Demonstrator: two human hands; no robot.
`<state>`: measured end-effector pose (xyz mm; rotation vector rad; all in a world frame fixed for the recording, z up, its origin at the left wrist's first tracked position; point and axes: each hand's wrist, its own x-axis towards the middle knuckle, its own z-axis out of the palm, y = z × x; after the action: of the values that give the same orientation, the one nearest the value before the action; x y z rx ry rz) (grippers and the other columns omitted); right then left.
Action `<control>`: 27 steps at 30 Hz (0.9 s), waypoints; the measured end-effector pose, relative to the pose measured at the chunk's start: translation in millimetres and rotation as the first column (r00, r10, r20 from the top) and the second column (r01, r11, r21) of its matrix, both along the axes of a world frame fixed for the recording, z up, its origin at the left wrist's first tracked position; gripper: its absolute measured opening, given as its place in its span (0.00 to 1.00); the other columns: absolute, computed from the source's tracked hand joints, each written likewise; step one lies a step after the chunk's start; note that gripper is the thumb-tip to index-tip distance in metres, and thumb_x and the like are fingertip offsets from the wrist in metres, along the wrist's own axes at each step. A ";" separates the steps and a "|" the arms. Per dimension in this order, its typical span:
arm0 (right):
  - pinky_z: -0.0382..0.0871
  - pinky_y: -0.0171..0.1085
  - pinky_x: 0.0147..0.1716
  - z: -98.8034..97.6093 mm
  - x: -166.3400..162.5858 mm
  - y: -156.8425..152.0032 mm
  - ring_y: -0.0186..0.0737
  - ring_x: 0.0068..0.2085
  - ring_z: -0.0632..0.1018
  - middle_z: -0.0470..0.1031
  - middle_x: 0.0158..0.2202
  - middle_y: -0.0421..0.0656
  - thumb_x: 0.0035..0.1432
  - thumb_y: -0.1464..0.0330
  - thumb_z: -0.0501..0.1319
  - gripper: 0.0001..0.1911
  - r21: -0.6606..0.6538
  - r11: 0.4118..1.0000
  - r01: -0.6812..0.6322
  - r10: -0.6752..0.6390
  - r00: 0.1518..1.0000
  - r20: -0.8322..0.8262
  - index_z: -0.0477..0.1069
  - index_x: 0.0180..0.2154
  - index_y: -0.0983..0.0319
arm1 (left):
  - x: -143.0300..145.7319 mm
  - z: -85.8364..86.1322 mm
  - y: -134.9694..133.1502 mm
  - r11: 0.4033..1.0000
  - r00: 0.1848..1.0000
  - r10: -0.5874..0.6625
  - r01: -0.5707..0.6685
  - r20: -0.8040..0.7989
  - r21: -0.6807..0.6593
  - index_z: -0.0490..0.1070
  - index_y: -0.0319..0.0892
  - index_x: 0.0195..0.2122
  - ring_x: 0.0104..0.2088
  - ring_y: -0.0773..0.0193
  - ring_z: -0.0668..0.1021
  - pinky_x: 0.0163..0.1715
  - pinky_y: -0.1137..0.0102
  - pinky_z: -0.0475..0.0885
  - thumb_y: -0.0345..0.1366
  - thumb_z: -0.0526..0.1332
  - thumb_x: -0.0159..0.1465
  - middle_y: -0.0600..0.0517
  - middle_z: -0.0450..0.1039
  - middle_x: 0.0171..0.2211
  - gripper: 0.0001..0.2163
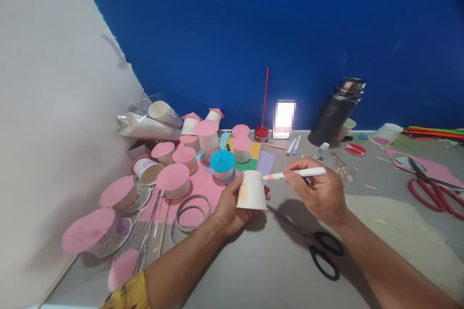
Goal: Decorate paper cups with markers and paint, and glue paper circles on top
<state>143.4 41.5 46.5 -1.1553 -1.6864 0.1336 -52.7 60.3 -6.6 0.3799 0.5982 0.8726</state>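
Note:
My left hand (pixel 232 207) is wrapped round a white paper cup (pixel 254 195), which is upside down with its rim at the bottom. Orange strokes mark the left part of its side. Between the fingers of my right hand (pixel 324 193) is a white marker (pixel 308 172) with an orange tip end, pointing left at the cup's upper right side. Whether the tip touches the cup I cannot tell. Just behind the cup stands a small white cup topped with a blue paper disc (pixel 222 161).
Several decorated cups with pink paper discs (pixel 173 177) crowd the left. Black-handled scissors (pixel 324 256) lie below my right hand, red-handled scissors (pixel 431 193) far right. A dark flask (pixel 331 118) stands behind. Tape rings (pixel 192 212) lie by my left forearm, stacked cups (pixel 148 126) at the back left.

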 end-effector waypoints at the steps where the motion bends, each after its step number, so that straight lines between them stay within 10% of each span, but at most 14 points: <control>1: 0.63 0.31 0.20 0.5 -0.2 -0.7 0.30 0.19 0.70 0.77 0.22 0.36 0.62 0.67 0.63 0.08 0.000 1.000 -0.006 0.006 1.000 0.000 0.75 0.29 0.59 | 0.0 -0.4 0.2 1.000 1.000 0.004 -0.004 -0.001 -0.004 0.77 0.31 0.47 0.35 0.52 0.82 0.29 0.60 0.80 0.50 0.52 0.74 0.38 0.80 0.37 0.25; 27: 0.61 0.29 0.18 0.8 -7.2 -7.7 0.28 0.16 0.65 0.74 0.20 0.34 0.61 0.69 0.63 0.08 0.011 0.997 -0.078 0.079 0.997 -0.015 0.75 0.28 0.59 | 3.8 1.5 -1.6 0.995 0.995 0.081 -0.084 -0.057 -0.049 0.76 0.32 0.46 0.31 0.53 0.82 0.30 0.62 0.78 0.48 0.51 0.74 0.39 0.80 0.35 0.23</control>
<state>136.2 33.8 47.3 -1.0784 -1.7175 0.1827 -48.9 58.7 -5.1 0.3357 0.6898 0.9265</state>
